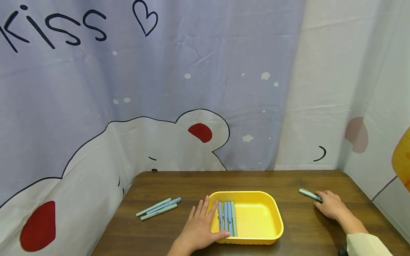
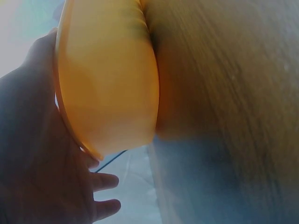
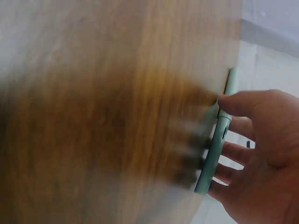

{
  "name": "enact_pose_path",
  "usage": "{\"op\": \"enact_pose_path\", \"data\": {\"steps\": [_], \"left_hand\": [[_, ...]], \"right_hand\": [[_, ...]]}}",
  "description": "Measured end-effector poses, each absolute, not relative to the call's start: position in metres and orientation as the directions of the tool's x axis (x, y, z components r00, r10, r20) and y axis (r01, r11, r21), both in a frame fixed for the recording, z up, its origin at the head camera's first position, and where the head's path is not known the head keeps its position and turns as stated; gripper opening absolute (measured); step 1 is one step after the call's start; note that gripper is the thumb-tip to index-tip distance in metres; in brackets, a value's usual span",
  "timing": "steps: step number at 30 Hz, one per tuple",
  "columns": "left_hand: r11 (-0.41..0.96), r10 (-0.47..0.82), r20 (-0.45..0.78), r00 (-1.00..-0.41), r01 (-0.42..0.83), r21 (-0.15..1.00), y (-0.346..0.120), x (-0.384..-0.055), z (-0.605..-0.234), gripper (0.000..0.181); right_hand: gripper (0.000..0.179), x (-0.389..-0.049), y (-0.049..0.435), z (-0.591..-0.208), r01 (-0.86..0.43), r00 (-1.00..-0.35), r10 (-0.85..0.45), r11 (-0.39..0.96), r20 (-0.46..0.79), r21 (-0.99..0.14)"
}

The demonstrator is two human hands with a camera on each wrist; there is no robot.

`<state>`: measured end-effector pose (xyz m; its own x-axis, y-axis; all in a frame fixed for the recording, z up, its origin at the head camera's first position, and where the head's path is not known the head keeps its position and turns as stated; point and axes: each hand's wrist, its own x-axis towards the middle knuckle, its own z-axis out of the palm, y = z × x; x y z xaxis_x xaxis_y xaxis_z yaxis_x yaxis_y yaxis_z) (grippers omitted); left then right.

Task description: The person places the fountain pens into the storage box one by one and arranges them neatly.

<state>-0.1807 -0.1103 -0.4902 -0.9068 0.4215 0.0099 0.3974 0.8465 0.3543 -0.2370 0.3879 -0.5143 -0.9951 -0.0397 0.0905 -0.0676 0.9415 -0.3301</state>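
A yellow tray point(image 1: 278, 227) stands on the table with several pens inside, along its left side: blue pens point(image 1: 225, 213) and a pale green pen point(image 1: 233, 217). My left hand point(image 1: 200, 227) rests on the tray's left rim, fingers spread and straight, thumb over the near rim. In the left wrist view that hand point(image 2: 42, 140) lies along the tray's outer wall point(image 2: 110, 79). Far to the right, my right hand point(image 1: 333, 206) pinches another green pen point(image 1: 307, 193). The right wrist view shows this capped pen point(image 3: 215, 154) between the thumb and fingers, close to the tabletop.
Left of the tray, two green pens point(image 1: 159, 212) and a patterned blue pen point(image 1: 164, 206) lie in a loose bunch on the brown wooden table point(image 1: 121, 234). A printed curtain point(image 1: 198, 89) hangs behind the table and along its sides.
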Motion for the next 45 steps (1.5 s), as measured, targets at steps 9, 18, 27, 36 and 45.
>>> {"op": "enact_pose_path", "data": {"steps": [9, 18, 27, 36, 45], "left_hand": [[0.849, 0.414, 0.01, -0.91, 0.39, 0.356, -0.11, -0.181, -0.492, 0.103], [0.85, 0.412, 0.012, -0.911, 0.389, 0.356, -0.111, -0.183, -0.494, 0.103], [0.846, 0.416, 0.008, -0.91, 0.39, 0.363, -0.111, -0.181, -0.493, 0.103], [0.844, 0.419, 0.007, -0.908, 0.392, 0.366, -0.11, -0.18, -0.491, 0.104], [0.845, 0.416, 0.005, -0.909, 0.389, 0.368, -0.11, -0.179, -0.489, 0.104]], "right_hand": [[0.028, -0.239, 0.384, -0.51, -0.029, -0.997, -0.002, 0.944, 0.08, -0.33], [0.014, -0.241, 0.377, -0.507, -0.088, -0.995, -0.067, 0.949, 0.08, -0.301], [0.012, -0.233, 0.362, -0.497, -0.091, -0.986, -0.042, 0.946, 0.161, -0.312], [0.022, -0.222, 0.345, -0.487, -0.173, -0.966, -0.067, 0.885, 0.248, -0.432], [0.041, -0.208, 0.328, -0.468, -0.146, -0.982, -0.053, 0.825, 0.183, -0.546]]}}
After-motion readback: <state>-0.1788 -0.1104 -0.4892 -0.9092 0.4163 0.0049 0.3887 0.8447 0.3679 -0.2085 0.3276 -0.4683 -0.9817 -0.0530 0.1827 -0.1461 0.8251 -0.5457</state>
